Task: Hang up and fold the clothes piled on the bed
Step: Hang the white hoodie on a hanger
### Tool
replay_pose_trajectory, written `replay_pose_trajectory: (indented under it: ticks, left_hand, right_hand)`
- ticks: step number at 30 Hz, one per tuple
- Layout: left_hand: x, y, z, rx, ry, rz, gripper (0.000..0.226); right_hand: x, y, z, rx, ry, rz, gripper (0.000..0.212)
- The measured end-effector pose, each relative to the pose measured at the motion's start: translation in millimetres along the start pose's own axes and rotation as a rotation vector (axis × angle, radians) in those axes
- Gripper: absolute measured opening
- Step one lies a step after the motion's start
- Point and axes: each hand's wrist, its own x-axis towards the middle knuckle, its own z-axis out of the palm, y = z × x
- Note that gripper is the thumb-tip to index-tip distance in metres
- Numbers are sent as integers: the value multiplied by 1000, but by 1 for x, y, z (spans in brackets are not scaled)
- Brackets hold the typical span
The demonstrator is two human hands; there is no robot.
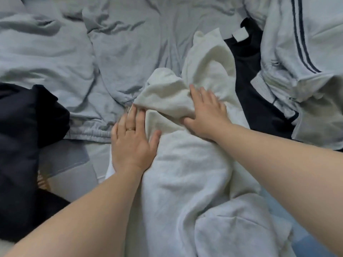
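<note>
The white garment (185,173) lies rumpled in the near centre, between grey sweatpants (83,108) on the left and a dark garment (248,71) on the right. The left hand (133,141) and right hand (206,115) press it, fingers spread flat. Folding over the bunched lump under the right hand would likely set creases.

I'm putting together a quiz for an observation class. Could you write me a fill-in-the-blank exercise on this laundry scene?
1. The hand wearing the gold ring is the person's ___ one.
2. The striped jacket lies to the ___ of the pale garment.
3. The label on the black garment is coloured ___.

Missing words: left; right; white.
</note>
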Motion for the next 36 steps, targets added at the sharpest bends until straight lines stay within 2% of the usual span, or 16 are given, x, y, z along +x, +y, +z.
replay_pose_trajectory:
  ticks: [4,8,10,14,16,19,23,27,33,36]
  left_hand:
    - [3,2,10,39,-19,-19,77]
    - [2,-1,9,64,-21,-31,76]
    - [6,-2,11,87,-11,-29,75]
    - [8,-2,16,122,25,-12,74]
    - [11,-3,17,137,22,-6,74]
    - [14,-5,17,148,15,-10,75]
    - [16,-4,15,136,-2,-11,75]
    - [21,-2,13,103,-10,-14,75]
    - [21,-1,4,-12,35,3,68]
    - [2,9,-6,-95,-43,8,54]
  right_hand:
    - [35,4,7,26,7,-114,121]
    - [74,0,-4,2,-148,-178,120]
    - [90,4,-9,-10,-155,-178,107]
    - [103,11,-10,-63,63,-226,67]
    - [106,8,-9,-112,124,-274,62]
    - [105,7,-12,-40,125,-289,55]
    - [77,23,-8,-72,78,-249,58]
    - [37,37,-4,-39,164,-219,59]
    - [-47,28,20,-1,65,-101,41]
    - [-98,35,25,58,42,-42,33]
